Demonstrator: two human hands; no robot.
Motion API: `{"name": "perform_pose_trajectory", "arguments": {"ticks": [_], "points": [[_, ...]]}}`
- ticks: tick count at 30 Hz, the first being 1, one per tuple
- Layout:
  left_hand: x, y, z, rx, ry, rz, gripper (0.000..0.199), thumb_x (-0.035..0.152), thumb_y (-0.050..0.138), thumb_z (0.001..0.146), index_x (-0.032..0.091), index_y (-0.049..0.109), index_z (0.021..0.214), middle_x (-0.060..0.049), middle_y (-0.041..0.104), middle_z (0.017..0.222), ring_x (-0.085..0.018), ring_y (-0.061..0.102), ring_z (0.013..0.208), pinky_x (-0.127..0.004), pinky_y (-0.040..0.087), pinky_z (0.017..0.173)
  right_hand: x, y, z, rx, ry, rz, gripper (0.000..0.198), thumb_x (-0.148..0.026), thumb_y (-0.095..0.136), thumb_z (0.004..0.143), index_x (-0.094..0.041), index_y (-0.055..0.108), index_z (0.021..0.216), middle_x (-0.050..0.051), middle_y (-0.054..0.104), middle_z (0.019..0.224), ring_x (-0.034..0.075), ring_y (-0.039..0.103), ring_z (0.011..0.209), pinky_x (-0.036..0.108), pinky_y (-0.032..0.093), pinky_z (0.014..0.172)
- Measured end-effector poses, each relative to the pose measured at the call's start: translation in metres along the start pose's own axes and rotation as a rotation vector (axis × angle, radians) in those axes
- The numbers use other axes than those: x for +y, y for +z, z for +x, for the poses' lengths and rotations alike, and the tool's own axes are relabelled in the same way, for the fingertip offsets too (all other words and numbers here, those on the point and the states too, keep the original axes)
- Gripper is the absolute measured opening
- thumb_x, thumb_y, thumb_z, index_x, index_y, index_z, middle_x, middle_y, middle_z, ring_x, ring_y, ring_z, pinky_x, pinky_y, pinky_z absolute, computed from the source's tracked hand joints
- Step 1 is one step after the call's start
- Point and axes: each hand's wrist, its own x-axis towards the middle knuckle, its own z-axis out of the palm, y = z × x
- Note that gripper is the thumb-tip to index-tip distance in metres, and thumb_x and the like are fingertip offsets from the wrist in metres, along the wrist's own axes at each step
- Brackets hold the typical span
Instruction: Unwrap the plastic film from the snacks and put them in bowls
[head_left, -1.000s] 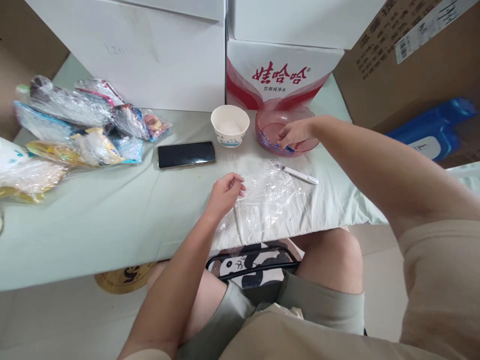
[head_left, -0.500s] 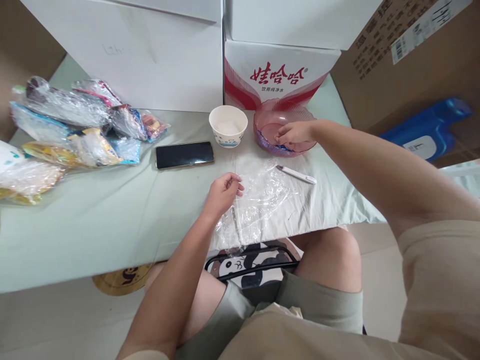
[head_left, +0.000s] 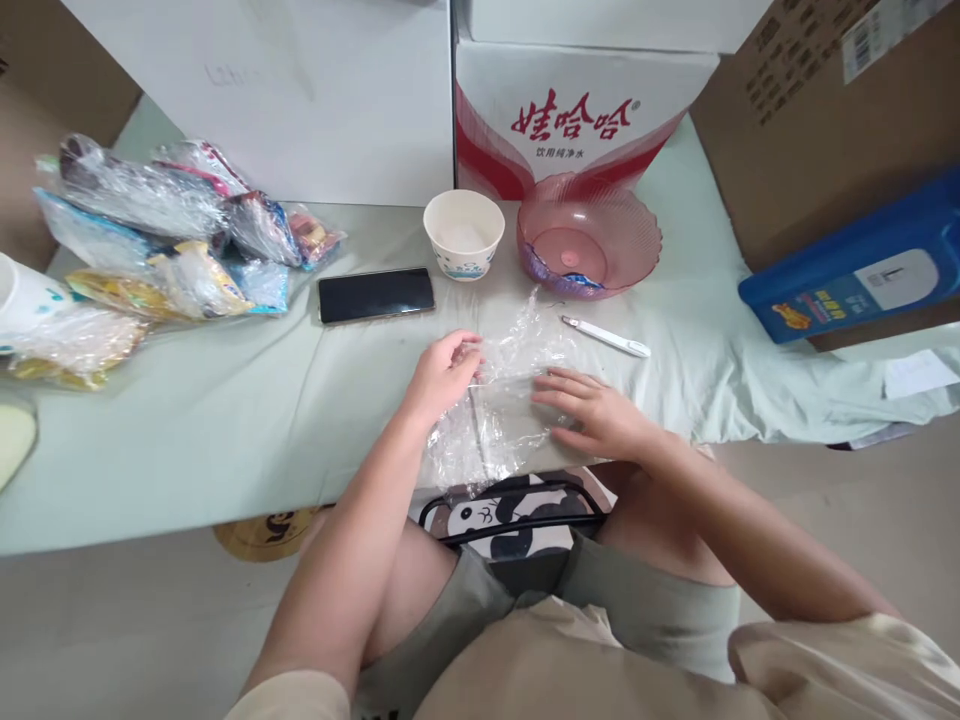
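A crumpled sheet of clear plastic wrap [head_left: 499, 415] lies near the table's front edge. My left hand [head_left: 448, 375] rests at its left side, fingers loosely curled with a gap at the thumb. At the right side of the wrap is my right hand [head_left: 596, 412], fingers spread and stretched out over it, holding nothing. Behind the wrap stands a pink see-through bowl [head_left: 630, 235] with a small blue-and-purple wrapped item [head_left: 574, 281] inside. To the bowl's left is a white paper bowl [head_left: 465, 238]. A white pen-like cutter [head_left: 607, 336] lies just beyond my right hand.
A black phone [head_left: 376, 296] lies left of the paper bowl. Several wrapped packets [head_left: 180, 230] are heaped at the left. White boxes [head_left: 337, 110] line the back, with a red-and-white carton [head_left: 585, 110]. A blue container [head_left: 862, 260] stands at the right.
My right hand has left the pink bowl and come back toward me, down to the plastic wrap, its fingers spreading. My left hand has stayed nearly in place. The view has shifted slightly.
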Motion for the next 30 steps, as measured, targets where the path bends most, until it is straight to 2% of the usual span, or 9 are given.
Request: {"name": "perform_pose_trajectory", "arguments": {"ticks": [4,10,11,13,15,17,20,25,30], "points": [[0.004,-0.008,0.01,0.032,0.034,-0.057,0.033,0.022,0.069,0.082,0.023,0.066,0.114,-0.006,0.074,0.107,-0.015,0.073,0.08,-0.026,0.057,0.071,0.002,0.017,-0.03,-0.035,0.124,-0.098,0.069,-0.044,0.072,0.086,-0.034,0.054,0.152,0.007,0.043,0.167,0.037,0.039,0.156,0.063,0.044,0.121],[0.02,-0.022,-0.009,0.548,0.411,0.064,0.015,0.021,0.06,0.084,0.022,0.064,0.098,-0.003,0.073,0.096,-0.016,0.071,0.087,-0.029,0.058,0.082,-0.008,0.014,-0.052,0.04,0.218,-0.156,0.054,-0.039,0.064,0.092,-0.035,0.059,0.146,0.009,0.053,0.159,0.038,0.053,0.146,0.062,0.055,0.11],[0.022,-0.019,-0.022,0.48,0.466,0.156,0.01,0.024,0.06,0.086,0.022,0.065,0.094,-0.004,0.073,0.093,-0.017,0.071,0.088,-0.031,0.059,0.086,-0.011,0.014,-0.052,0.057,0.232,-0.157,0.049,-0.038,0.062,0.093,-0.034,0.063,0.142,0.01,0.056,0.156,0.038,0.058,0.141,0.062,0.057,0.107],[0.023,-0.007,-0.049,0.077,0.507,0.365,0.013,0.032,0.064,0.086,0.023,0.069,0.093,-0.005,0.076,0.095,-0.021,0.073,0.094,-0.037,0.059,0.093,-0.014,0.014,-0.049,0.08,0.265,-0.146,0.037,-0.035,0.056,0.096,-0.031,0.07,0.129,0.01,0.064,0.147,0.037,0.065,0.129,0.059,0.062,0.097],[0.017,0.008,-0.07,-0.29,0.497,0.597,0.044,0.036,0.081,0.072,0.025,0.072,0.114,-0.008,0.076,0.125,-0.032,0.065,0.128,-0.05,0.05,0.114,-0.016,0.011,-0.045,0.092,0.293,-0.114,0.029,-0.034,0.052,0.097,-0.031,0.075,0.114,0.009,0.07,0.137,0.035,0.07,0.118,0.056,0.065,0.087],[0.008,0.017,-0.077,-0.394,0.492,0.724,0.052,0.026,0.08,0.072,0.025,0.071,0.124,-0.01,0.068,0.144,-0.037,0.052,0.146,-0.059,0.039,0.123,-0.016,0.006,-0.039,0.113,0.303,-0.07,0.026,-0.033,0.052,0.097,-0.032,0.076,0.105,0.008,0.072,0.131,0.034,0.071,0.114,0.053,0.065,0.083],[-0.002,0.008,-0.066,-0.276,0.48,0.706,0.025,0.013,0.058,0.084,0.024,0.078,0.093,-0.007,0.077,0.127,-0.029,0.068,0.127,-0.051,0.05,0.115,-0.012,-0.009,-0.032,0.164,0.306,0.006,0.022,-0.031,0.055,0.092,-0.033,0.075,0.102,0.006,0.073,0.127,0.032,0.071,0.115,0.053,0.064,0.089],[0.002,-0.032,-0.045,0.096,0.412,0.438,0.021,0.024,0.056,0.088,0.022,0.077,0.091,-0.005,0.083,0.1,-0.022,0.077,0.097,-0.036,0.06,0.093,0.005,-0.031,-0.019,0.309,0.318,0.242,0.01,-0.032,0.061,0.089,-0.029,0.07,0.086,0.007,0.077,0.114,0.031,0.074,0.107,0.055,0.06,0.095],[-0.004,-0.044,-0.042,0.115,0.384,0.347,0.018,0.029,0.069,0.08,0.02,0.077,0.093,-0.005,0.082,0.092,-0.021,0.077,0.088,-0.032,0.061,0.085,0.026,-0.01,0.0,0.743,0.217,0.913,0.035,-0.058,0.078,0.082,-0.026,0.064,0.082,0.002,0.076,0.087,0.023,0.075,0.089,0.045,0.059,0.088]]}}
